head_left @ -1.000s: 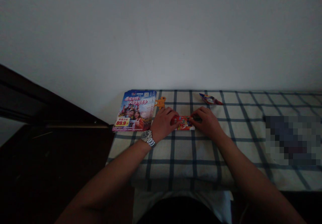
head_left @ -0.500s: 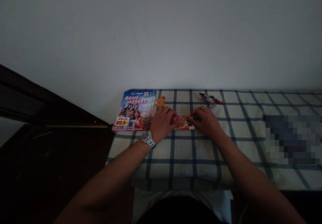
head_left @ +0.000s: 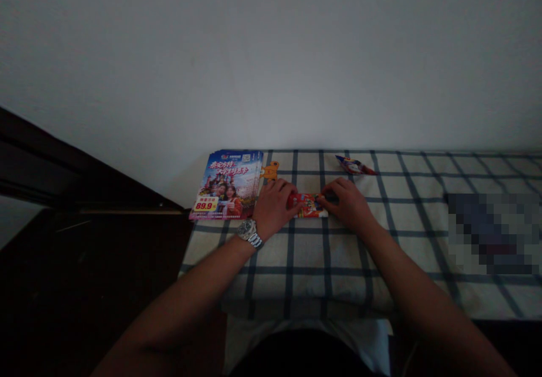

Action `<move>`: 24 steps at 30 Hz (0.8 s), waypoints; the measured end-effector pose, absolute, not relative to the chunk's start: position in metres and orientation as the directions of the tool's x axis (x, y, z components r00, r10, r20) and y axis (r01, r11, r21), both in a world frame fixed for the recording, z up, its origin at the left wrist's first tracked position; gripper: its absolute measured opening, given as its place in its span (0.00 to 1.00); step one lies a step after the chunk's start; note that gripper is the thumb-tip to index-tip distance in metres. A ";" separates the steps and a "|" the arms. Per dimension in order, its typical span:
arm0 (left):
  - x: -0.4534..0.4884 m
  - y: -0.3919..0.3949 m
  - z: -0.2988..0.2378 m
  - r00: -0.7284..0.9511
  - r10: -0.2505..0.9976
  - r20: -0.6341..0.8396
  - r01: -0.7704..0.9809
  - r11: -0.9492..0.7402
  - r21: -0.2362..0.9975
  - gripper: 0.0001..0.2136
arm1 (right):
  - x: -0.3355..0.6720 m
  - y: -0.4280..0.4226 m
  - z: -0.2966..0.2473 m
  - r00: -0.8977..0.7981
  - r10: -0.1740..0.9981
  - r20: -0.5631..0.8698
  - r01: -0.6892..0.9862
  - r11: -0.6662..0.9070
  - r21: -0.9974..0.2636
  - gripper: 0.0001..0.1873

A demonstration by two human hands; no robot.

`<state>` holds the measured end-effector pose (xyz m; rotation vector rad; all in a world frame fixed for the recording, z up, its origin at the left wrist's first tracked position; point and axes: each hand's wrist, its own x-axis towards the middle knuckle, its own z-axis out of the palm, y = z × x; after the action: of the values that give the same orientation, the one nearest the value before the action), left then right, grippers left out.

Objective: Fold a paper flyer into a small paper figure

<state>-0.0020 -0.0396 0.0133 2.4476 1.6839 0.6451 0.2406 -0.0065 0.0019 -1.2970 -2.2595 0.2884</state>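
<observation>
A small folded red printed paper (head_left: 310,205) lies flat on the checked cloth (head_left: 322,258). My left hand (head_left: 273,207), with a metal watch at the wrist, presses its curled fingers onto the paper's left end. My right hand (head_left: 347,203) pinches the paper's right end with fingers together. The paper's two ends are hidden under my fingers.
A stack of colourful leaflets (head_left: 226,184) lies left of my hands at the cloth's corner. An orange paper figure (head_left: 270,171) sits just behind my left hand. Another folded paper piece (head_left: 353,166) lies near the wall. Dark wooden furniture (head_left: 80,196) stands at the left.
</observation>
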 end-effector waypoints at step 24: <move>-0.002 -0.040 0.015 0.280 0.921 0.272 0.876 -0.361 0.320 0.13 | 0.239 -0.005 0.000 -0.417 0.850 0.321 0.766 0.519 -0.380 0.07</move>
<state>-0.0024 -0.0399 0.0153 2.4256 1.7091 0.6327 0.2389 -0.0052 -0.0004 -1.3189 -2.2890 0.2388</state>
